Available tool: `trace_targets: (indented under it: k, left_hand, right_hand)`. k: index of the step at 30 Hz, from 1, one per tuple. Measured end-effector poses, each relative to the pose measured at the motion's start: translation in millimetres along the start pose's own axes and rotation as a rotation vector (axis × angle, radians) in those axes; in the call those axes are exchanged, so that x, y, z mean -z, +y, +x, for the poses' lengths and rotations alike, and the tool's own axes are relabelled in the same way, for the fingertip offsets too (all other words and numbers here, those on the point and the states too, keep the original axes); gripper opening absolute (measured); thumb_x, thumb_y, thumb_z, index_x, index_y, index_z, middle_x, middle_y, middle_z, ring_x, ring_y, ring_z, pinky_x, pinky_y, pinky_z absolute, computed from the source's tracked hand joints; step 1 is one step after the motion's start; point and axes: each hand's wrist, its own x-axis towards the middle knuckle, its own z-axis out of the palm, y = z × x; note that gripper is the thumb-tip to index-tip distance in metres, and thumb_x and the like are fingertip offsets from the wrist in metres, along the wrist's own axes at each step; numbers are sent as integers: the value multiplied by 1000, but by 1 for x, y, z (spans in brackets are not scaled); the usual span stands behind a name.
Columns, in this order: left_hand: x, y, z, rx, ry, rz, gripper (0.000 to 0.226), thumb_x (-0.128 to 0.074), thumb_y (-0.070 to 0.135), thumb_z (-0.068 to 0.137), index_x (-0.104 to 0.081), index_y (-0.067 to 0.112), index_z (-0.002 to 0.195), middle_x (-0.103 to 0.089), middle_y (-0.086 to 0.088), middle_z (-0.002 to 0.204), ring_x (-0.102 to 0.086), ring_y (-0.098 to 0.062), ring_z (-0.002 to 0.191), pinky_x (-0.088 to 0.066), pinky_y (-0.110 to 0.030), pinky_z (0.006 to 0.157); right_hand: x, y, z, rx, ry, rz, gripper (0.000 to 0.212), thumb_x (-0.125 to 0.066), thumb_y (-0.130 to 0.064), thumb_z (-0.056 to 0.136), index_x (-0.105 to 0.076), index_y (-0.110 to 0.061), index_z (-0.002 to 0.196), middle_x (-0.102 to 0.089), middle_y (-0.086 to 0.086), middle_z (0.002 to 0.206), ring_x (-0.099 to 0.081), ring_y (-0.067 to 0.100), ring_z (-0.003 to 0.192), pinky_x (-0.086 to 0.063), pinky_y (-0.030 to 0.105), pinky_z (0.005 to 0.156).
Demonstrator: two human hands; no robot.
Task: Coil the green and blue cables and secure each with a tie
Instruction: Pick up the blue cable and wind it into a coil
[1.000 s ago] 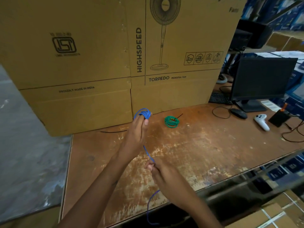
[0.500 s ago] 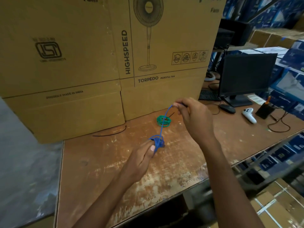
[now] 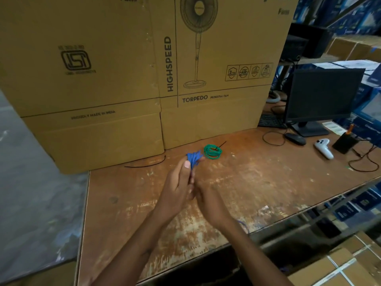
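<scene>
My left hand (image 3: pixel 177 188) holds a bundle of blue cable (image 3: pixel 193 158) coils above the worn wooden table (image 3: pixel 257 182), thumb pressed on the loops. My right hand (image 3: pixel 208 200) is close against the left, fingers at the cable's lower strand; a loose blue end (image 3: pixel 243 225) trails past my right wrist near the table's front edge. The green cable (image 3: pixel 212 151) lies coiled on the table just right of the blue bundle, with a black tie (image 3: pixel 221 144) around it, tail sticking out. Another black tie (image 3: pixel 146 164) lies loose near the boxes.
Large cardboard fan boxes (image 3: pixel 144 79) stand along the back of the table. At the right are a monitor (image 3: pixel 321 98), keyboard (image 3: pixel 271 121), mouse (image 3: pixel 295 138), white controller (image 3: pixel 324 148) and a black device (image 3: pixel 345 142) with wires. Boxes fill the floor at lower right.
My right hand, stretched out to the right with the blue strand half a second ago, has come back down beside my left. The left hand lifted the blue coil toward the green one.
</scene>
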Motion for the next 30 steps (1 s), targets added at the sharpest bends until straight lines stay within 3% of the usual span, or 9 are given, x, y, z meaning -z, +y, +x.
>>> trace_targets:
  k: [3, 6, 9, 12, 17, 21, 25, 28, 30]
  left_hand:
    - [4, -2, 11, 2, 43, 48, 43, -28, 35, 114, -63, 21, 134, -49, -12, 84, -50, -29, 77, -44, -37, 75]
    - [15, -14, 23, 8, 91, 136, 40, -30, 33, 114, -59, 21, 140, -50, -12, 87, -52, -25, 81, -43, -27, 80]
    - [25, -33, 25, 1, 66, 288, 36, -31, 32, 114, -62, 14, 120, -51, -7, 83, -52, -18, 77, -42, -29, 74]
    - [13, -41, 13, -38, -93, 445, 34, -33, 33, 114, -49, 13, 92, -48, -5, 82, -48, -20, 74, -41, -40, 67]
    - [-10, -28, -6, -88, -131, 318, 33, -36, 23, 115, -59, 39, 98, -43, 10, 75, -42, -8, 67, -34, -29, 65]
    - [-11, -15, -9, -59, -148, 175, 39, -33, 28, 115, -69, 32, 128, -49, 2, 80, -48, -14, 71, -41, -37, 68]
    - [-10, -5, -6, -63, -143, 69, 42, -32, 28, 114, -72, 34, 122, -50, 5, 79, -48, -17, 68, -41, -36, 67]
    - [-9, 3, -5, -54, -135, 2, 42, -30, 35, 114, -72, 35, 110, -50, 2, 77, -49, -17, 68, -41, -39, 68]
    - [-8, 10, -2, -50, -116, -30, 41, -30, 40, 112, -65, 35, 93, -50, -1, 74, -49, -18, 68, -41, -42, 69]
  right_hand:
    - [-9, -23, -31, 49, -121, -35, 30, -40, -23, 105, -51, -37, 130, -72, -10, 83, -67, 12, 74, -56, 41, 69]
    - [6, -46, -59, 34, -137, -45, 22, -40, -28, 110, -55, -40, 121, -68, -10, 79, -63, 8, 74, -54, 36, 73]
    - [43, -66, -74, 2, -50, -62, 24, -35, -39, 111, -58, -36, 114, -65, -10, 78, -62, 10, 71, -50, 35, 69]
    - [83, -82, -64, -28, 105, -285, 26, -38, -48, 108, -58, -32, 105, -67, -10, 79, -65, 16, 74, -52, 41, 71]
    - [137, -81, -18, 77, 309, -541, 26, -58, -57, 98, -67, -32, 100, -74, -10, 81, -68, 13, 75, -49, 37, 60]
    - [147, -44, 30, 185, 326, -315, 20, -72, -51, 90, -72, -32, 85, -72, -13, 76, -64, 5, 70, -50, 38, 61]
    - [123, -12, 62, 238, 190, 168, 12, -81, -19, 89, -76, -29, 84, -73, -9, 80, -63, -1, 74, -45, 21, 69]
    - [93, -2, 64, 236, 102, 348, 10, -69, -8, 98, -78, -11, 99, -73, 1, 91, -68, 9, 83, -53, 29, 74]
    - [72, 1, 52, 178, 74, 444, 16, -57, -1, 102, -72, 2, 107, -68, -4, 83, -60, 0, 67, -45, 19, 63]
